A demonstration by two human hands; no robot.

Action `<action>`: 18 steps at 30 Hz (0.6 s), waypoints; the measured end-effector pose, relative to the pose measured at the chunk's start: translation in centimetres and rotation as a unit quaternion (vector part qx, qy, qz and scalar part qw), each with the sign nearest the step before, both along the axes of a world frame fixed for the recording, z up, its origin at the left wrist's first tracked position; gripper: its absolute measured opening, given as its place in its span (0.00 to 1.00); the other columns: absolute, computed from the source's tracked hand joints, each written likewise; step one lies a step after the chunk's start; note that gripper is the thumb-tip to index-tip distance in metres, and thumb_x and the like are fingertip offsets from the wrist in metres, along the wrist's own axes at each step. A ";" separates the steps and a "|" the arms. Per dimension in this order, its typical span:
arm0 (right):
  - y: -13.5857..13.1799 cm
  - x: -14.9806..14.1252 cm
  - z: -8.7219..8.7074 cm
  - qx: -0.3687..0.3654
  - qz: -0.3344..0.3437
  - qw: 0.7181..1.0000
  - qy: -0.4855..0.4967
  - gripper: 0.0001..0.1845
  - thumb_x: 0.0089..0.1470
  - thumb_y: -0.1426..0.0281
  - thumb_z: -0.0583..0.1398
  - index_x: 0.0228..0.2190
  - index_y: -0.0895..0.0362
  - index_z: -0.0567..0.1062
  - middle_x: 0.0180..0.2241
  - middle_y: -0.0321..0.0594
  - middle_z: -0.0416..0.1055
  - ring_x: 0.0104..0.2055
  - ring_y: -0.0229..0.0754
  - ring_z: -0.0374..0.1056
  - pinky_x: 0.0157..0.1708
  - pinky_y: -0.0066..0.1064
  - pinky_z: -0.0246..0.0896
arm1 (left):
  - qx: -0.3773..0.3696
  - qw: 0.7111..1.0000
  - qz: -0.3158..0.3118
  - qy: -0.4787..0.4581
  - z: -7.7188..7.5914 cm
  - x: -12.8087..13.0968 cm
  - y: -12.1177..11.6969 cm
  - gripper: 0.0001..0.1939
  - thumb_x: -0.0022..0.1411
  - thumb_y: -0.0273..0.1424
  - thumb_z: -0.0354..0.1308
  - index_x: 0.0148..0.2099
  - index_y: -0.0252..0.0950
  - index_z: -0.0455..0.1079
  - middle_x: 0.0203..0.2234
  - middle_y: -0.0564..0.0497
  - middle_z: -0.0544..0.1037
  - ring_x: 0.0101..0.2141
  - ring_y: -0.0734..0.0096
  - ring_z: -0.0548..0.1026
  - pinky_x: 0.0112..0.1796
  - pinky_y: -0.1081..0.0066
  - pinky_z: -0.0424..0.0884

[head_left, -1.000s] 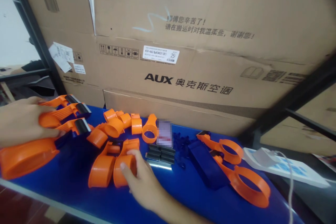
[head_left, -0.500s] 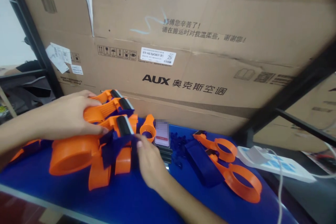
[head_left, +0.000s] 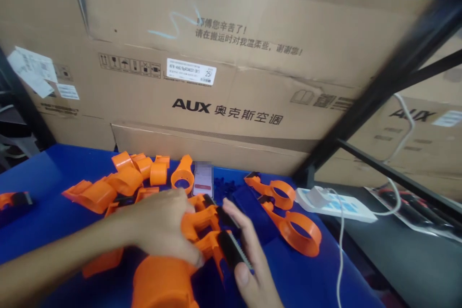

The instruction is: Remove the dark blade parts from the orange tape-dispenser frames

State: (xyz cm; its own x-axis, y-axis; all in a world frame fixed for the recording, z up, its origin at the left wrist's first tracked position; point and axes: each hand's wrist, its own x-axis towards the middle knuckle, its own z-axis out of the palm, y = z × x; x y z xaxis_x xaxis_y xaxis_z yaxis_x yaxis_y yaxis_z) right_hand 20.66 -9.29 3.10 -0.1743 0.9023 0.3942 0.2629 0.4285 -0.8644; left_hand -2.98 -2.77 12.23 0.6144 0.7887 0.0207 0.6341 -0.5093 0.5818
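Observation:
My left hand (head_left: 166,231) is closed over a bunch of orange tape dispensers (head_left: 202,221) with black heads and toothed metal edges. One big orange ring (head_left: 162,281) hangs below that hand. My right hand (head_left: 252,255) cups the black heads from the right, its thumb on the nearest one and its fingers along the far side. Part of the bunch is hidden behind the left hand. Two more tape dispensers (head_left: 301,236) lie to the right, beside dark blue parts (head_left: 252,211) that partly blend into the blue table top (head_left: 39,168).
Several loose orange pieces (head_left: 97,195) lie at the back left. A phone (head_left: 202,183) sits near a large cardboard box (head_left: 231,77). At the right are a white power strip (head_left: 339,207), its cable (head_left: 341,260) and a black rack post (head_left: 361,96).
Both hands have moved right and nearer to me with the bunch of tape dispensers. The right hand has shifted from the bunch's near edge to its black heads. The view has turned left-to-right.

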 end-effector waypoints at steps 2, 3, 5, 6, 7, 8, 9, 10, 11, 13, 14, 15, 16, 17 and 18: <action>-0.1 0.1 -1.7 0.020 0.022 0.999 -0.031 0.42 0.62 0.35 0.50 0.66 0.47 0.66 0.73 0.48 0.54 0.74 0.66 0.52 0.70 0.57 0.52 | -0.016 1.000 -0.001 0.022 -0.6 -0.2 -0.7 0.16 0.49 0.50 0.69 0.31 0.44 0.78 0.28 0.52 0.78 0.31 0.60 0.75 0.28 0.66 0.62; -0.1 0.0 -2.4 0.036 0.036 0.998 -0.039 0.41 0.63 0.36 0.49 0.65 0.46 0.67 0.73 0.48 0.54 0.73 0.66 0.53 0.69 0.57 0.53 | -0.016 0.999 0.006 0.037 -0.7 -0.3 -1.1 0.15 0.49 0.49 0.69 0.31 0.44 0.78 0.28 0.52 0.78 0.31 0.60 0.75 0.28 0.66 0.61; 0.0 -0.4 -3.4 0.069 0.048 0.996 -0.040 0.39 0.65 0.38 0.49 0.65 0.46 0.67 0.73 0.48 0.53 0.73 0.65 0.55 0.68 0.56 0.56 | -0.006 0.998 0.038 0.053 -0.8 -0.8 -1.7 0.16 0.48 0.49 0.70 0.32 0.44 0.78 0.30 0.50 0.78 0.30 0.59 0.75 0.28 0.65 0.60; 0.1 -0.7 -3.7 0.074 0.049 0.995 -0.042 0.37 0.66 0.39 0.49 0.65 0.46 0.67 0.74 0.47 0.52 0.73 0.64 0.54 0.68 0.56 0.56 | 0.001 0.996 0.057 0.062 -0.9 -1.1 -2.0 0.17 0.48 0.50 0.70 0.32 0.44 0.79 0.31 0.49 0.79 0.30 0.58 0.75 0.28 0.64 0.60; 0.2 -1.1 -3.9 0.072 0.049 0.995 -0.048 0.36 0.67 0.41 0.49 0.66 0.46 0.67 0.74 0.47 0.51 0.73 0.64 0.54 0.69 0.56 0.55 | 0.007 0.995 0.072 0.070 -1.0 -1.5 -2.1 0.17 0.48 0.50 0.70 0.33 0.44 0.79 0.32 0.49 0.79 0.31 0.57 0.75 0.29 0.64 0.61; 0.2 -1.5 -4.0 0.067 0.050 0.995 -0.055 0.34 0.68 0.43 0.50 0.66 0.46 0.67 0.75 0.46 0.49 0.74 0.63 0.53 0.69 0.56 0.54 | 0.009 0.994 0.081 0.077 -1.1 -1.9 -2.1 0.18 0.48 0.50 0.69 0.34 0.44 0.79 0.33 0.48 0.79 0.32 0.56 0.75 0.30 0.63 0.62; 0.3 -1.8 -4.1 0.065 0.052 0.995 -0.061 0.32 0.69 0.46 0.51 0.66 0.46 0.66 0.75 0.46 0.48 0.74 0.63 0.52 0.70 0.55 0.53 | 0.009 0.993 0.088 0.081 -1.3 -2.3 -2.2 0.18 0.49 0.50 0.69 0.36 0.44 0.80 0.34 0.48 0.80 0.33 0.55 0.76 0.31 0.63 0.62; 0.2 -2.2 -4.2 0.065 0.054 0.994 -0.064 0.31 0.69 0.48 0.52 0.67 0.46 0.65 0.75 0.46 0.47 0.74 0.63 0.51 0.70 0.56 0.52 | 0.009 0.992 0.096 0.083 -1.6 -2.8 -2.1 0.18 0.49 0.50 0.68 0.37 0.45 0.80 0.35 0.47 0.80 0.33 0.54 0.76 0.32 0.62 0.63; 0.2 -2.7 -4.3 0.064 0.059 0.994 -0.065 0.32 0.68 0.49 0.54 0.68 0.46 0.64 0.75 0.46 0.46 0.75 0.63 0.50 0.70 0.56 0.51 | 0.009 0.991 0.106 0.085 -1.8 -3.3 -2.1 0.19 0.50 0.51 0.68 0.39 0.45 0.81 0.37 0.47 0.81 0.34 0.54 0.76 0.33 0.61 0.64; 0.0 -3.6 -4.6 0.050 0.069 0.995 -0.059 0.40 0.62 0.49 0.62 0.69 0.47 0.60 0.76 0.48 0.44 0.75 0.65 0.47 0.70 0.59 0.51 | 0.013 0.987 0.126 0.094 -2.4 -4.3 -1.9 0.21 0.51 0.52 0.68 0.41 0.45 0.80 0.41 0.46 0.81 0.36 0.52 0.76 0.37 0.59 0.65; -0.1 -4.1 -4.8 0.031 0.075 0.995 -0.057 0.46 0.57 0.49 0.67 0.69 0.47 0.59 0.76 0.49 0.42 0.76 0.66 0.46 0.70 0.60 0.50 | 0.016 0.986 0.132 0.102 -2.6 -4.6 -1.9 0.22 0.51 0.53 0.68 0.42 0.45 0.80 0.43 0.45 0.81 0.37 0.51 0.77 0.39 0.58 0.66; -0.1 -4.6 -4.9 0.008 0.076 0.996 -0.056 0.51 0.52 0.51 0.72 0.70 0.47 0.58 0.76 0.49 0.41 0.76 0.67 0.45 0.70 0.61 0.50 | 0.020 0.984 0.136 0.110 -2.9 -4.9 -1.9 0.22 0.51 0.53 0.67 0.42 0.45 0.79 0.44 0.45 0.81 0.39 0.49 0.77 0.41 0.57 0.66; -0.2 -5.1 -5.1 -0.012 0.072 0.996 -0.054 0.53 0.49 0.54 0.74 0.69 0.46 0.58 0.76 0.50 0.41 0.76 0.67 0.45 0.70 0.62 0.50 | 0.024 0.983 0.137 0.118 -3.1 -5.1 -1.9 0.23 0.51 0.54 0.67 0.43 0.45 0.79 0.45 0.45 0.80 0.41 0.48 0.77 0.43 0.56 0.66; -0.2 -5.5 -5.1 -0.027 0.065 0.996 -0.051 0.50 0.50 0.58 0.74 0.68 0.46 0.60 0.76 0.49 0.41 0.76 0.65 0.45 0.70 0.62 0.50 | 0.029 0.982 0.136 0.124 -3.3 -5.3 -1.9 0.23 0.51 0.53 0.67 0.43 0.45 0.79 0.45 0.45 0.80 0.43 0.46 0.77 0.43 0.56 0.66; -0.1 -5.9 -5.1 -0.035 0.056 0.997 -0.049 0.44 0.52 0.63 0.72 0.66 0.46 0.62 0.76 0.49 0.43 0.76 0.64 0.46 0.70 0.61 0.51 | 0.034 0.982 0.133 0.128 -3.4 -5.4 -1.9 0.22 0.52 0.53 0.66 0.44 0.45 0.79 0.45 0.44 0.80 0.44 0.45 0.76 0.44 0.55 0.66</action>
State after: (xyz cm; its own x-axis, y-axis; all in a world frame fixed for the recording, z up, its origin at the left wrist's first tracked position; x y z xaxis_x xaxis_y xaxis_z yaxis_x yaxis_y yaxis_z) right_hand 14.75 -9.40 -2.05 -0.3101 0.8999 0.3066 0.3007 0.3987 -0.8664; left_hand -8.36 -4.64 8.80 0.3782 0.9244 -0.0492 0.8712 -0.3375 0.3564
